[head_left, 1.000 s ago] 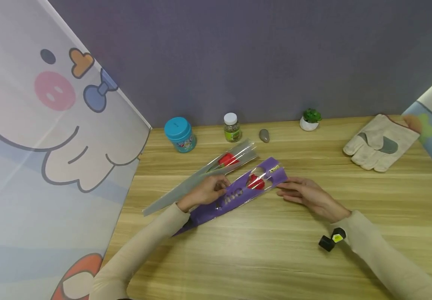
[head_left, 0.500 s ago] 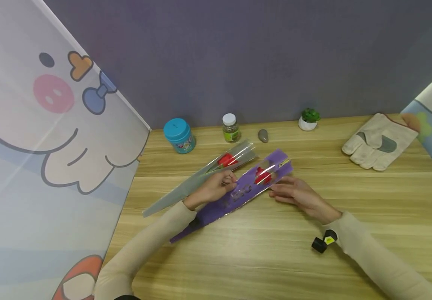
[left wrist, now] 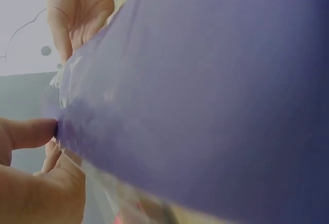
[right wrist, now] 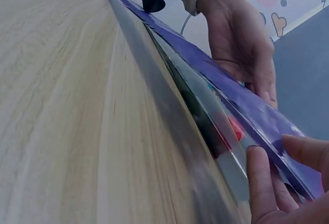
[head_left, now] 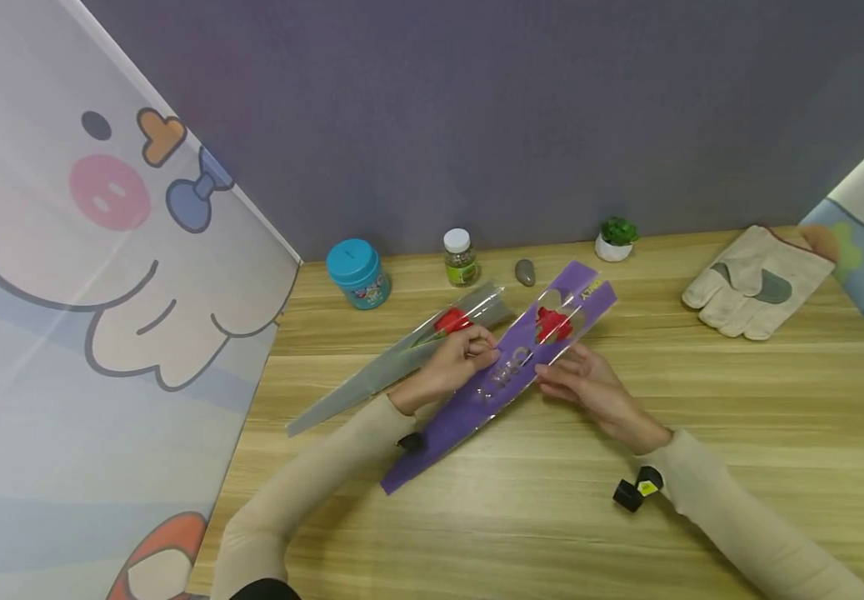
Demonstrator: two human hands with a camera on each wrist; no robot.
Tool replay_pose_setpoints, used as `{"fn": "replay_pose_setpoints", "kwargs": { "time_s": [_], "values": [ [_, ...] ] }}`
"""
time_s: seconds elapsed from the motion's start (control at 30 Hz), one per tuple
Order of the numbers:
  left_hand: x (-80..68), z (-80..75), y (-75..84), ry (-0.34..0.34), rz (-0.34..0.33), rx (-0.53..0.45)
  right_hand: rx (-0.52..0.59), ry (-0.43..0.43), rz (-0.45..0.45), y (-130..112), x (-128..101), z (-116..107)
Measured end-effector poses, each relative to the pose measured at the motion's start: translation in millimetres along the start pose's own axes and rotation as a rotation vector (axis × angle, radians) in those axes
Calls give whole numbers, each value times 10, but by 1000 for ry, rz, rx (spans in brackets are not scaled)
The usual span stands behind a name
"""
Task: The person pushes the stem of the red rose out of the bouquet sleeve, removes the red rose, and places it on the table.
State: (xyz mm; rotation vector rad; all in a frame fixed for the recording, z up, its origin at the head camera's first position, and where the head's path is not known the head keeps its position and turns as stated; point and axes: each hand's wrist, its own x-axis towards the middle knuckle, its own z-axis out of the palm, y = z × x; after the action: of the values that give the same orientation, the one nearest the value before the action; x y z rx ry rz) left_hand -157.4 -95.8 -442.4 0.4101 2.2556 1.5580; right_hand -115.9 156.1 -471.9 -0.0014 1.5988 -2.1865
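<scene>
A long purple flower sleeve (head_left: 469, 408) with a red rose (head_left: 551, 323) inside lies slanted across the wooden table (head_left: 551, 533), wide end toward the back. My left hand (head_left: 465, 358) pinches its left edge near the middle. My right hand (head_left: 577, 379) pinches the opposite edge just below the rose. In the right wrist view the sleeve (right wrist: 216, 95) runs off the table surface, with my right fingertips (right wrist: 262, 178) on its edge and my left hand (right wrist: 241, 44) behind it. The purple film (left wrist: 205, 95) fills the left wrist view, my thumb (left wrist: 25, 131) against it.
A grey sleeve (head_left: 372, 375) holding another red rose (head_left: 450, 321) lies just left of the purple one. Along the back wall stand a teal jar (head_left: 357, 272), a small bottle (head_left: 460, 257), a grey stone (head_left: 525, 272) and a tiny potted plant (head_left: 615, 237). A work glove (head_left: 754, 279) lies at the right. A cartoon panel (head_left: 102, 250) borders the left.
Both hands have carried the purple sleeve to the right and toward the back wall, swinging it steeper. The grey sleeve has stayed where it was.
</scene>
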Motion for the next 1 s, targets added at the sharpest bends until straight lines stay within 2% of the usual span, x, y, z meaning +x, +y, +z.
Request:
{"fn": "replay_pose_setpoints", "kwargs": {
  "time_s": [0.33,0.57,0.8,1.0],
  "values": [
    [137,150,108,0,-23,-159,22,143,-80,-54,15,82],
    [206,234,168,7,-9,-247,47,211,-116,-122,37,101],
    [211,296,155,54,-28,-307,17,248,-188,-180,62,120],
    [160,313,114,28,-42,-302,55,265,-254,-242,90,100]
  ]
}}
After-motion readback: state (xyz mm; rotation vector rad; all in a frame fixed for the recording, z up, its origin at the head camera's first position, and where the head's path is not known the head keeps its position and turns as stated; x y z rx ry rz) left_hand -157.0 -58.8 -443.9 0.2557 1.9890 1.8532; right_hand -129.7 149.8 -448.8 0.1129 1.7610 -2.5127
